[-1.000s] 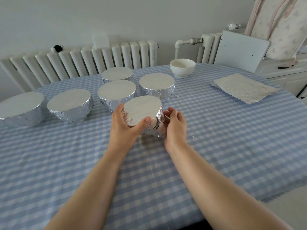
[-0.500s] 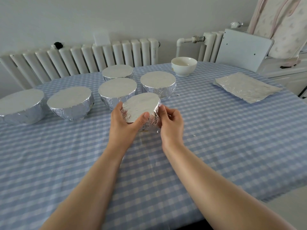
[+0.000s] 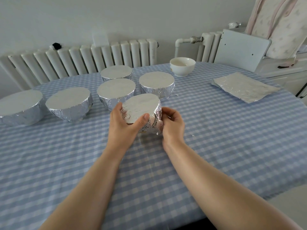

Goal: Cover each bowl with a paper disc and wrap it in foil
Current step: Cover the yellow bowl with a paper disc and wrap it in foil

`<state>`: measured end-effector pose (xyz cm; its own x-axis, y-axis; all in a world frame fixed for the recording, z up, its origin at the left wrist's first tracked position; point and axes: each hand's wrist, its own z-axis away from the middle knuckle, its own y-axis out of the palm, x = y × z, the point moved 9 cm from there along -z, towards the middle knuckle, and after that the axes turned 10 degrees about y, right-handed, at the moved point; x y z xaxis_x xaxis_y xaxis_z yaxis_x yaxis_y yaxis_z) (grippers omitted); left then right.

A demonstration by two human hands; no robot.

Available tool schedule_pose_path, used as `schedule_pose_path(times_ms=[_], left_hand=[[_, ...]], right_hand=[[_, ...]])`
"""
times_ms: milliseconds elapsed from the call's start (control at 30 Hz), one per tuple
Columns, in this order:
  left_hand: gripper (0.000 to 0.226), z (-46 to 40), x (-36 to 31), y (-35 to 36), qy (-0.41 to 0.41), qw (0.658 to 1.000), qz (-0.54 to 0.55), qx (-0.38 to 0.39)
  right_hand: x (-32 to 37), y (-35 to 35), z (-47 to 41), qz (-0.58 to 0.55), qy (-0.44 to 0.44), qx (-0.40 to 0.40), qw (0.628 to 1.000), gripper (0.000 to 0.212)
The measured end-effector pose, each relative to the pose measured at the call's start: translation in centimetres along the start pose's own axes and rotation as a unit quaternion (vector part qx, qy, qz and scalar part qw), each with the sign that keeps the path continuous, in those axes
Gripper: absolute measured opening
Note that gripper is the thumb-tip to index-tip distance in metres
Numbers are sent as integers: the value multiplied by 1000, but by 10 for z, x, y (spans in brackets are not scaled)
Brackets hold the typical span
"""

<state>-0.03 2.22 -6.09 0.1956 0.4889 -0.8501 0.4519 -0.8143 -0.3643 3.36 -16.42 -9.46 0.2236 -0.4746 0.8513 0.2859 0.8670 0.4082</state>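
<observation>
Held bowl: we see a foil-wrapped bowl [image 3: 141, 110] tilted toward the camera, held between both hands over the middle of the desk [image 3: 216, 138]; whether its base touches the cloth we cannot tell.
Left hand: our left hand [image 3: 123, 125] grips the bowl's near-left side, the thumb lying on the foil top and the fingers [image 3: 116, 107] curled round the far-left rim.
Right hand: our right hand [image 3: 172, 124] is at the bowl's right side, its fingers curled in and pinching the crumpled foil on the wall.
Finished bowls: five wrapped bowls stand upright behind and to the left: a far-left bowl [image 3: 18, 108], a second bowl [image 3: 69, 105], a middle bowl [image 3: 116, 92] just behind the held one, a back bowl [image 3: 116, 73], and a right-hand bowl [image 3: 157, 83].
Bare bowl: a white bowl [image 3: 182, 66] stands uncovered near the desk's far edge, well apart from the hands.
Foil sheets: a flat stack of foil sheets [image 3: 244, 87] lies on the right of the desk.
Cloth: a blue-and-white checked cloth covers the desk; a small foil scrap [image 3: 192, 135] lies near the right wrist.
Background: a white radiator [image 3: 83, 60] runs along the wall.
</observation>
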Motion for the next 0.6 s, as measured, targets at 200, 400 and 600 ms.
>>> schedule_pose_path(times_ms=[200, 400, 600], left_hand=[[121, 7, -22, 14, 68, 993, -94, 34], [124, 9, -26, 10, 86, 987, -118, 63], [104, 10, -22, -23, 43, 996, -76, -24]], right_hand=[[10, -11, 9, 10, -46, -25, 999, 23], [12, -8, 14, 74, -67, -1, 995, 22], [20, 2, -1, 129, -51, 53, 989, 28]])
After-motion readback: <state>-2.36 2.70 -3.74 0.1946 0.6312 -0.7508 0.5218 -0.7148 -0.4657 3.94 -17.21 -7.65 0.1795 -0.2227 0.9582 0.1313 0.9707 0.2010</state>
